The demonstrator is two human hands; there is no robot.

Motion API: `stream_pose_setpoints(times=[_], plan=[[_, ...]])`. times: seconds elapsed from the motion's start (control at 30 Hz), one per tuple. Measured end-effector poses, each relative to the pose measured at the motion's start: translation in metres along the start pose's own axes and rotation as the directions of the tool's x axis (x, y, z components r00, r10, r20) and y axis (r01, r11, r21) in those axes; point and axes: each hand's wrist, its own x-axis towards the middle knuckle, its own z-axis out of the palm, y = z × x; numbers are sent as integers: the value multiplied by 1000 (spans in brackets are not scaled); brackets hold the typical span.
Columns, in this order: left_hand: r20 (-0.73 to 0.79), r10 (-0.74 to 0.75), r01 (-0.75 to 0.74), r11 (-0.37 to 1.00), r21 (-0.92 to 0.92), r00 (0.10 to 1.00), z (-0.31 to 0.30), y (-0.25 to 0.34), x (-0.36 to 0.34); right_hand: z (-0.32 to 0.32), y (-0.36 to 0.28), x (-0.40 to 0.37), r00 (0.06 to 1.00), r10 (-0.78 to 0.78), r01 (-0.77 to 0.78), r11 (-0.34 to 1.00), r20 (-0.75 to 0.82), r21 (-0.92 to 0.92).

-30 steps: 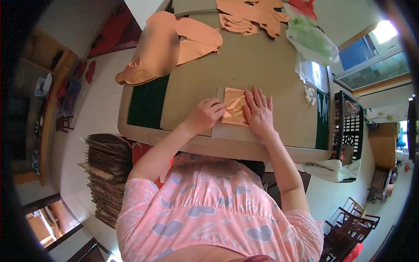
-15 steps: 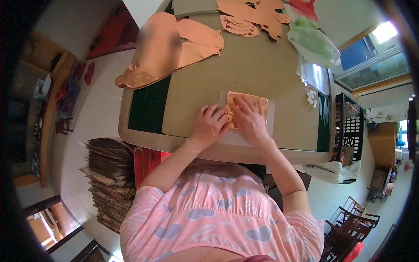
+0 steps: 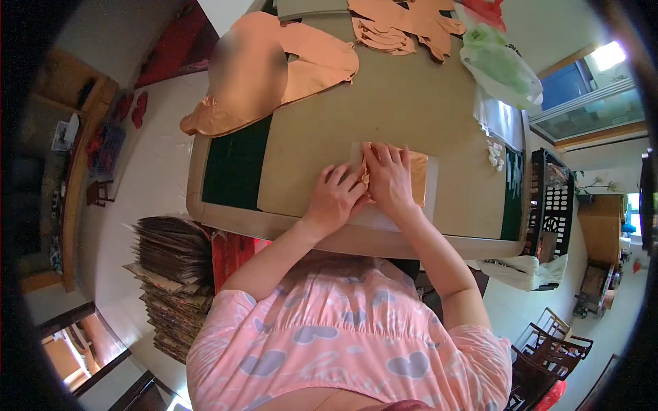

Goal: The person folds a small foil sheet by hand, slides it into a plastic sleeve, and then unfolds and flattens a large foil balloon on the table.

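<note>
A shiny copper-coloured foil sheet (image 3: 419,181) lies on a larger whitish translucent sheet (image 3: 430,195) near the table's front edge. Across the foil's left part my right hand (image 3: 391,181) rests palm down, fingers stretched forward. My left hand (image 3: 334,200) is at the foil's left edge, its fingers spread and slightly bent, close beside the right hand. The foil looks creased between the two hands, and part of it is hidden under them.
Large copper-coloured cut pieces (image 3: 319,55) and a stack of smaller ones (image 3: 387,38) lie at the back. A plastic bag (image 3: 500,68) and small white pieces (image 3: 495,154) are at the right. A black crate (image 3: 552,198) stands beside the table; stacked sheets (image 3: 171,274) stand left.
My right hand has slid left across the foil toward my left hand, uncovering the foil's right part. My left hand stays at the left edge.
</note>
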Motion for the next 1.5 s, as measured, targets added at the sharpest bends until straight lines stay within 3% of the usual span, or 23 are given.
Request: stream_pose_setpoints(times=[0.23, 0.33, 0.43, 0.53, 0.63, 0.77, 1.17, 1.5], plan=[[-12, 8, -8, 1000, -12, 1000, -1, 0, 0, 4, 1, 11, 999, 36, -34, 999, 41, -36], [-1, 10, -10, 1000, -19, 1000, 0, 0, -2, 6, 9, 14, 1000, 3, -5, 996, -24, -87], [8, -4, 4, 998, -59, 1000, 3, -3, -1, -12, 14, -3, 978, -81, 93, 994, -194, 56], [-13, 5, -6, 997, -75, 1000, 9, -4, -5, -21, 12, -43, 988, -91, 120, 963, -126, 240], [-28, 18, -19, 998, -62, 999, 10, -5, -4, -31, 1, -71, 990, -137, 135, 965, -7, 224], [-23, 23, -24, 999, -49, 999, 11, -7, -6, -26, -1, -85, 986, -165, 165, 966, -16, 201], [17, 24, -23, 999, -30, 1000, 10, -8, -9, -42, 24, -86, 928, -331, 342, 939, 171, -37], [46, 7, -4, 997, -71, 999, 10, -8, -8, -67, 67, -121, 964, -181, 204, 973, 193, -108]])
